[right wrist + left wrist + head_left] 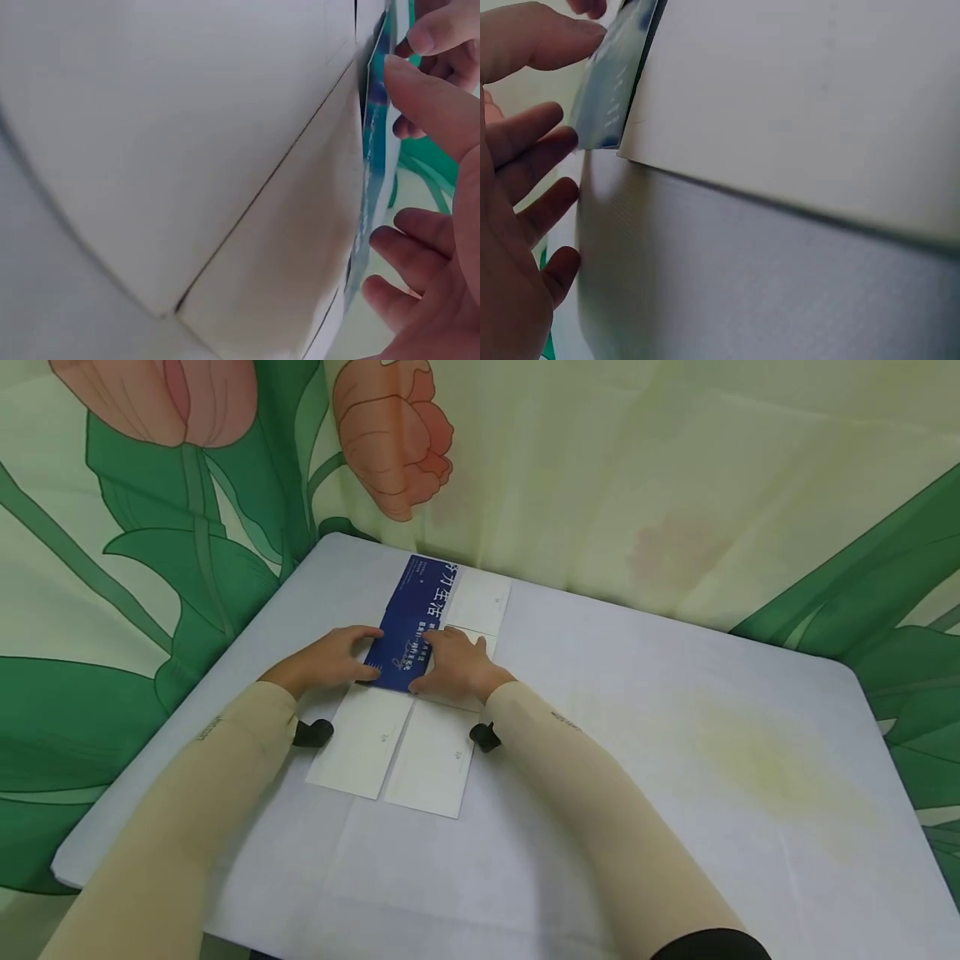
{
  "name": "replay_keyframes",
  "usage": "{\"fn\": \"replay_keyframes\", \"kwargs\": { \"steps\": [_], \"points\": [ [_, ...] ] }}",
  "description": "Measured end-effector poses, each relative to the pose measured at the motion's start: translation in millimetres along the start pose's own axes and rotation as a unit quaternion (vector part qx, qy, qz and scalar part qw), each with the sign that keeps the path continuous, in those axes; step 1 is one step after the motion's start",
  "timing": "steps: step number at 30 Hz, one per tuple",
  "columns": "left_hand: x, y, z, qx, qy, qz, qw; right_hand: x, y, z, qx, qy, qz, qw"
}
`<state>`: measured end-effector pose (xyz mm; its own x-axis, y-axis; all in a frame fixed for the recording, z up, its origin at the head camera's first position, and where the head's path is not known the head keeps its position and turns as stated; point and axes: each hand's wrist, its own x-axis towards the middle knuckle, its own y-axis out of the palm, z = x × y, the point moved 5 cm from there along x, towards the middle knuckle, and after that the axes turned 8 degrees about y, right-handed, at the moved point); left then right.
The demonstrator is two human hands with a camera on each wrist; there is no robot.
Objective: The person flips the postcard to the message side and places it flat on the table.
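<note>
Dark blue printed cards (pixel 408 631) with white lettering lie flat on the table, forming one blue strip; a small step shows along its left edge. At the lower blue card's left edge, my left hand (pixel 326 658) touches it with thumb and fingers spread. From the other side my right hand (pixel 459 664) rests at the right edge, its thumb near the lower corner. Both hands' fingers look loose in the wrist views. Below the strip lie two white cards, a left one (pixel 362 739) and a right one (pixel 432 758). Part of another white card is hidden under my right hand.
A further white card (pixel 478 602) lies right of the strip's upper part. All lie on a white-covered table (pixel 660 710) whose far edge meets a flower-printed curtain (pixel 570 468). Black wrist mounts (pixel 313 733) hang close above the lower cards.
</note>
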<state>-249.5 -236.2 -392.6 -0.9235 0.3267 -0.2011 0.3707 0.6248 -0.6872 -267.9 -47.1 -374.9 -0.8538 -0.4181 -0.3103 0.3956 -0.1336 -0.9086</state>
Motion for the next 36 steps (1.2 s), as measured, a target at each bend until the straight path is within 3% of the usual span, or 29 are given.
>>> {"fn": "replay_keyframes", "kwargs": {
  "steps": [7, 26, 31, 36],
  "points": [
    [7.3, -0.1, 0.8, 0.016, -0.019, 0.017, 0.9995, 5.3, 1.8, -1.3, -0.022, 0.007, 0.016, 1.000],
    [2.9, 1.0, -5.2, 0.037, -0.025, 0.059, 0.9972, 7.6, 1.7, 4.8, -0.041, 0.013, 0.035, 0.998],
    [0.6, 0.9, -6.7, 0.041, -0.023, 0.060, 0.9971, 9.1, 2.3, 5.6, -0.031, 0.005, 0.030, 0.999],
    [-0.3, 0.6, -5.8, 0.035, -0.021, 0.054, 0.9977, 7.7, 3.4, 11.4, -0.054, -0.011, 0.015, 0.998]
  ]
}}
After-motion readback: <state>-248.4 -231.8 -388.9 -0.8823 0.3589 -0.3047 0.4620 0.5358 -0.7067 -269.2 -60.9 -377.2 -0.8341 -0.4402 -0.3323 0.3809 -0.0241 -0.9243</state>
